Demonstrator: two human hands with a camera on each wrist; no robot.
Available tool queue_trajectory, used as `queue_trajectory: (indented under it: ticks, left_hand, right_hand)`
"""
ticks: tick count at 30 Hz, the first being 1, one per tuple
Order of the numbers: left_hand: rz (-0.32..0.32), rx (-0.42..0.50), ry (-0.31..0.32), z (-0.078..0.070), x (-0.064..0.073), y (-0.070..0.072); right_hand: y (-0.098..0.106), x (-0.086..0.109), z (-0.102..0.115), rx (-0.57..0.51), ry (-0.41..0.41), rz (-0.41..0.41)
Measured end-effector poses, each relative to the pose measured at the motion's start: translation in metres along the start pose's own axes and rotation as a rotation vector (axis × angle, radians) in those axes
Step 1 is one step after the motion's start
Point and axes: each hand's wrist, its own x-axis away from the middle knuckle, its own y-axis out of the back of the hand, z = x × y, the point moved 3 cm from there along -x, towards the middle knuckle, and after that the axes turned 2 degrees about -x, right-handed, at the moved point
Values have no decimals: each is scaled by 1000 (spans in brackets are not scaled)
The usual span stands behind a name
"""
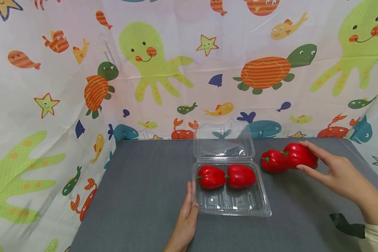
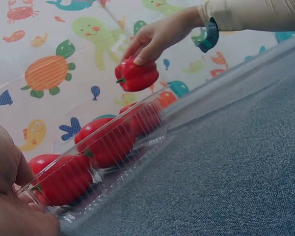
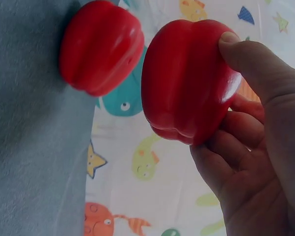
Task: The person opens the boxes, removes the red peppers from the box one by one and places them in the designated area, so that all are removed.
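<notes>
A clear plastic clamshell container (image 1: 226, 206) lies with its lid (image 1: 223, 147) folded back. Two red bell peppers, a left one (image 1: 211, 177) and a right one (image 1: 241, 176), lie side by side in its rear half. My left hand (image 1: 185, 218) grips the container's left wall, thumb at the rim. To the right, my right hand (image 1: 343, 176) holds another red bell pepper (image 3: 186, 81) between thumb and fingers, raised off the table in the left wrist view. One more red bell pepper (image 1: 272, 161) rests on the table right of the container.
A grey cloth covers the table (image 1: 148, 196). Behind and along the sides hangs a white curtain (image 1: 176, 42) printed with sea animals. The upright lid stands near the table's back edge. A dark band (image 1: 346, 225) is at my right wrist.
</notes>
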Motion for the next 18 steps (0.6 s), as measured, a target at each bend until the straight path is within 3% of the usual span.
queue_trajectory:
  ticks: [7,18]
  left_hand:
    - [-12,-10,29,-1,0,0]
    - [-7,-2,1,-1,0,0]
  right_hand:
    - [0,4,-16,-25,-71,3]
    - [-5,5,-32,-29,-99,19]
